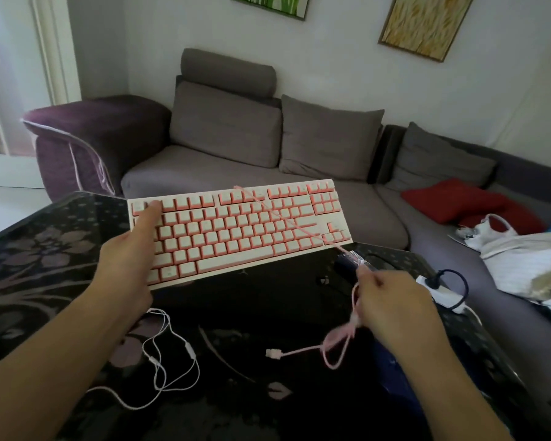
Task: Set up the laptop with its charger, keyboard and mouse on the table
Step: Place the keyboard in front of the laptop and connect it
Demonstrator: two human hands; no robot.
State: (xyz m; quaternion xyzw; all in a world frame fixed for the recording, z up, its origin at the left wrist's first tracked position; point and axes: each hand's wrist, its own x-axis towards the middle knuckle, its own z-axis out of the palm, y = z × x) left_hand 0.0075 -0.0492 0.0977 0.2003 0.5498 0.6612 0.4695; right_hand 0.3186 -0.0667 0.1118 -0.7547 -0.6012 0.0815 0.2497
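While left hand [126, 259] grips keyboard [242, 227], right hand [392, 300] pinches cable [341, 342].

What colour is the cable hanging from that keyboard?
Pale pink, matching the pink-sided, cream-topped keyboard; the thin cable shows best in the head view.

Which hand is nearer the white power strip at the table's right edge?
Right. The right hand pinches the pink keyboard cable just left of the white power strip; the left hand grips the pink-and-white keyboard at its far-left end.
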